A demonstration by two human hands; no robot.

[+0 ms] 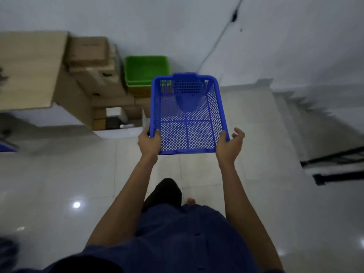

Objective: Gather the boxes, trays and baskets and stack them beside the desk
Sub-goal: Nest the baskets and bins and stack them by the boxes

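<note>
I hold a blue perforated plastic basket (188, 115) out in front of me at mid frame, level and above the tiled floor. My left hand (149, 142) grips its near left corner and my right hand (229, 144) grips its near right corner, some fingers loose. A small blue rounded piece lies inside the basket at its far end. Beyond it, green trays (146, 70) sit nested on a pile of cardboard boxes (92, 62) against the wall. The wooden desk (29, 69) stands left of that pile.
A white box (118, 123) with dark items inside sits on the floor below the cardboard pile. Stairs (307, 107) with a black railing (334, 166) descend at right. A cable (218, 40) runs down the wall. My dark trousers and feet show below.
</note>
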